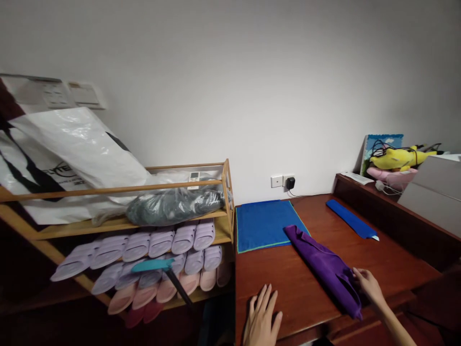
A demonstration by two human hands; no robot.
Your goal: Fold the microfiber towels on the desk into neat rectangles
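Between 2 hands lies purple cloth (324, 269); left hand (262, 317) open, right hand (368, 287) pinching it.

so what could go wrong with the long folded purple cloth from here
The long folded purple cloth overlaps a corner of the flat blue cloth with green edging, so a sideways pull might drag or crease that one.

Its near end lies at the front edge of the reddish-brown wooden table and could slip off.

The right hand has it only near that end, so lifting there might let the folds open.
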